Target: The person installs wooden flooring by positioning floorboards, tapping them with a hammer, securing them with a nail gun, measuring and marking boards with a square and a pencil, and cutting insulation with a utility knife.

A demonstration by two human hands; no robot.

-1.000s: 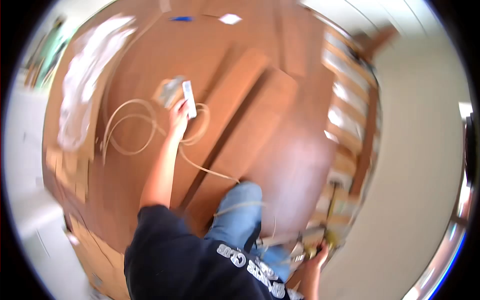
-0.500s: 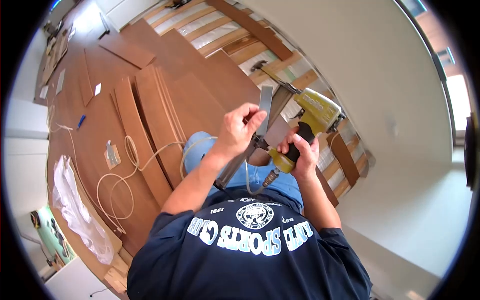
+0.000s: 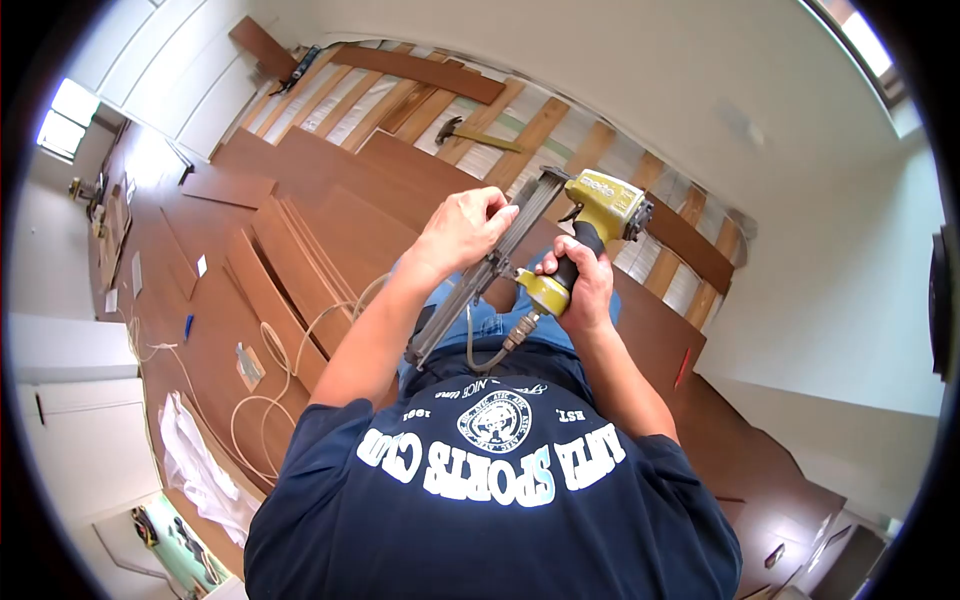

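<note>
My right hand (image 3: pixel 582 280) is wrapped around the black grip of a yellow-green pneumatic nail gun (image 3: pixel 610 205), held above my lap. An air hose fitting (image 3: pixel 520 330) hangs from the handle's end. The gun's long grey magazine (image 3: pixel 455 305) slants down toward my waist. At its upper half, my left hand (image 3: pixel 470 228) is closed, with thumb and curled fingers against the magazine's side. Whatever is pinched there is hidden. A hammer (image 3: pixel 480 135) lies on the wooden battens beyond the gun.
Brown floorboards (image 3: pixel 290 255) are stacked to my left, beside the looped air hose (image 3: pixel 262 400). Wooden battens (image 3: pixel 505 125) over plastic sheeting run along the wall. A white plastic sheet (image 3: pixel 200 465), a blue pen-like item (image 3: pixel 188 326) and a red one (image 3: pixel 683 368) lie on the floor.
The flat grey metallic strip that stood up from my left fingers is no longer distinguishable. My left hand has lowered against the magazine. The view has turned, showing more floor at right.
</note>
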